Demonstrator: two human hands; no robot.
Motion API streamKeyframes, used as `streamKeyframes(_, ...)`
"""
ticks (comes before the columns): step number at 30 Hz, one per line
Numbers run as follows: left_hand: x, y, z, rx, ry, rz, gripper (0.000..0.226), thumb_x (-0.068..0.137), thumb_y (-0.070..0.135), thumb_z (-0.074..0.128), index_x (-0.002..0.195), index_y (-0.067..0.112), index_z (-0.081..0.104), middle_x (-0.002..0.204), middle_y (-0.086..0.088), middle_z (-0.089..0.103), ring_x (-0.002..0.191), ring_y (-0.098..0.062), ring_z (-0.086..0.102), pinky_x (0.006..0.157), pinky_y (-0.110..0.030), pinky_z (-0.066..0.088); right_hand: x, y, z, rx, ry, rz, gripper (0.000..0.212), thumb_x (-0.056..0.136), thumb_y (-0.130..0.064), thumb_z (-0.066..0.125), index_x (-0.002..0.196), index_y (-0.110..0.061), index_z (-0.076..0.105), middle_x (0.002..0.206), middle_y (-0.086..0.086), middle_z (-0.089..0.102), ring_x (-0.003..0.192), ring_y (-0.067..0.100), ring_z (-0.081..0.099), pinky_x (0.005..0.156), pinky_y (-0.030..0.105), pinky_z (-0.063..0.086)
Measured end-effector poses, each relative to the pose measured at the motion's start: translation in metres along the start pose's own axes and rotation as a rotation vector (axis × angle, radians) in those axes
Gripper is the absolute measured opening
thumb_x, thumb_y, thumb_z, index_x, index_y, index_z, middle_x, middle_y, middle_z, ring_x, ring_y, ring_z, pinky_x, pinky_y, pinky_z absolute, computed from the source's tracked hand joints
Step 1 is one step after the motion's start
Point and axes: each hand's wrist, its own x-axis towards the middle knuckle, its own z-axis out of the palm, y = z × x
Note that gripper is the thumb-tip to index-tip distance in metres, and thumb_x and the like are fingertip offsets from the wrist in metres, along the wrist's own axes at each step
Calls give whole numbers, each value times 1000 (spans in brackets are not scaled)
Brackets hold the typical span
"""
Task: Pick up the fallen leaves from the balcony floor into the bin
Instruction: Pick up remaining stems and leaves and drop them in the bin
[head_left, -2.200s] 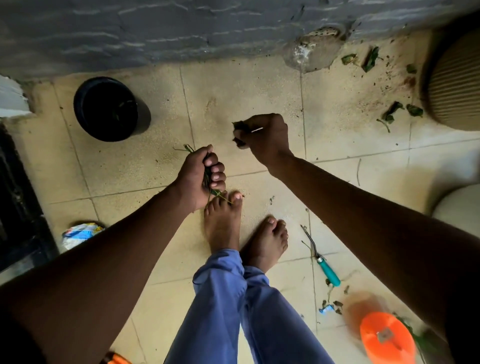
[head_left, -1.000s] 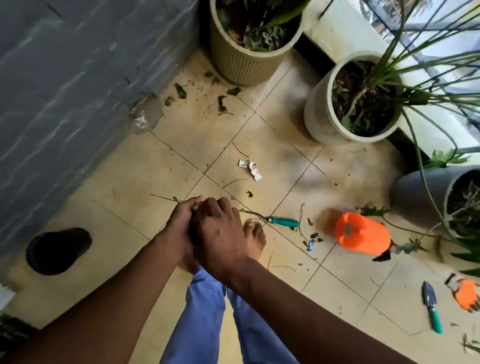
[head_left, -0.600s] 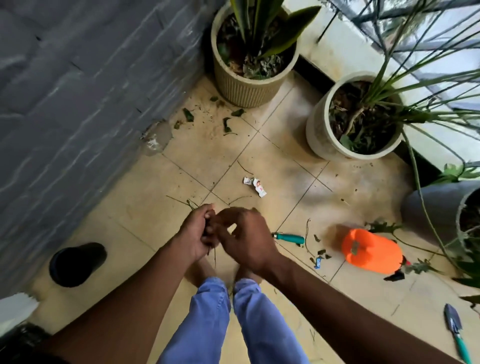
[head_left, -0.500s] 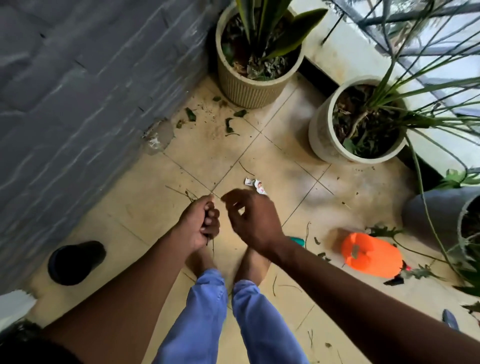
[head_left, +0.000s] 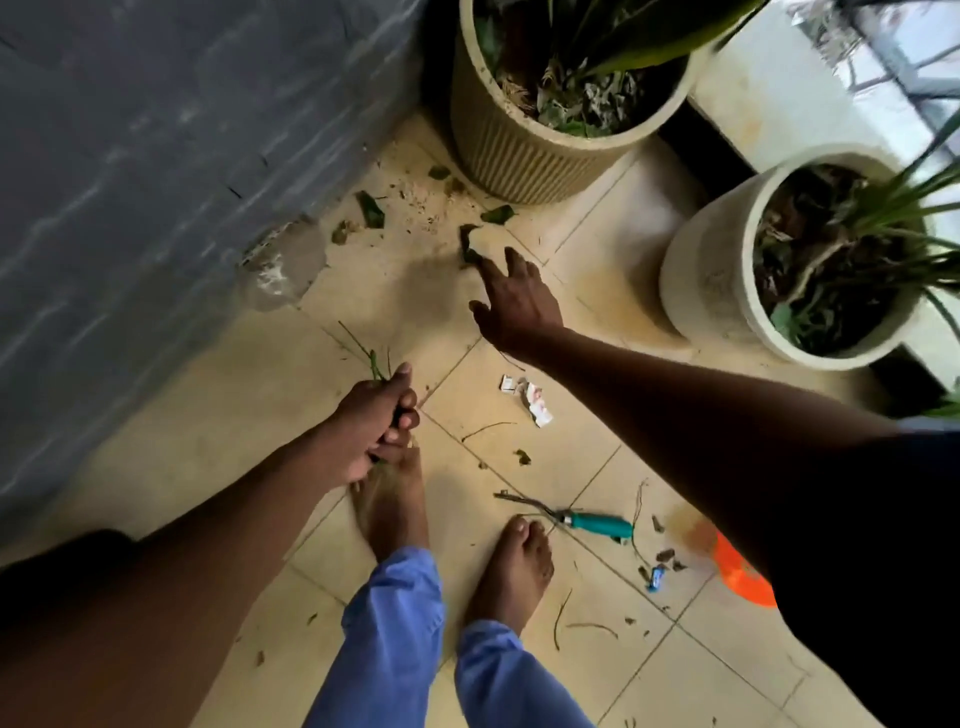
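1. Your right hand (head_left: 514, 301) has bare floor tiles (head_left: 395, 291) under it, with room to reach.
2. The ribbed pot (head_left: 524, 156) stands just past the dark leaf (head_left: 469, 244). It blocks you there.
3. The white pot (head_left: 711, 270) stands on the right. A floor gap lies between the two pots.
4. The grey wall (head_left: 171, 156) shuts the left side.
5. Near your feet lie a green-handled tool (head_left: 597, 524) and a paper scrap (head_left: 530, 397).
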Motion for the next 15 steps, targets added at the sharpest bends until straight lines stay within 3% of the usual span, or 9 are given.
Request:
streamKeyframes(3,21,2,-19,12,0,-20,48,106,50,41,68,20,39,57,-1,39,37,-9,25,34,-12,14,47,8,12,1,13,45,62,100,-41,55,156,-30,29,164,18,19,143,39,32,107,50,45)
streamKeyframes(7,37,10,-38,-10,-30,-44,50,106,51,40,65,22,36,56,0,38,37,-8,24,36,-13,12,88,10,22,17,90,39,46,102,-44,48,146,-34,43,155,10,29,132,35,40,102,50,50)
streamKeyframes(10,44,15,-48,-15,-34,-44,51,106,51,41,65,21,36,56,0,38,36,-7,25,35,-13,13,108,12,33,-29,70,31,51,100,-45,46,150,-35,36,154,11,28,131,35,39,103,51,48)
streamKeyframes(15,53,17,-53,-16,-24,-50,52,106,50,42,63,21,37,56,0,39,36,-7,25,35,-12,14,121,13,41,-20,156,31,47,104,-43,36,145,-19,40,140,10,44,109,26,49,78,42,54)
